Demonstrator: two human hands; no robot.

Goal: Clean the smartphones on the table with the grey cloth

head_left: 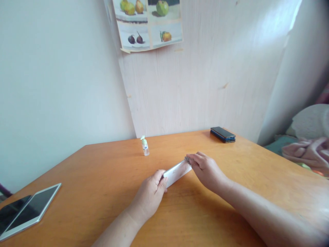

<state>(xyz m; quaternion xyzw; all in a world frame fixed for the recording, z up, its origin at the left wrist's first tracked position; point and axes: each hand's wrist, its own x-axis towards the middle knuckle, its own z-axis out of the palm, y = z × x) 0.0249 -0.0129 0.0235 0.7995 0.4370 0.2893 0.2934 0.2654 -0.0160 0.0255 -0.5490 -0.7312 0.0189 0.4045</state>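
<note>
My left hand (151, 192) is closed on the near end of a thin phone (177, 174) with a pale, shiny face. The phone is tilted up off the tabletop, above the middle of the table. At its far end, my right hand (205, 170) has its fingers bent and pressed together against the upper edge. A small greyish, crumpled-looking bit (188, 160) shows under those fingertips; what it is I cannot make out. My right palm and the phone's other face are hidden.
A small clear pump bottle (145, 148) stands beyond my hands on the wooden table (102, 171). Stacked dark phones (223, 133) lie at the back right. At the left edge lie a white-framed tablet (33, 209) and a dark device (11, 211). Fruit pictures (149, 29) hang behind.
</note>
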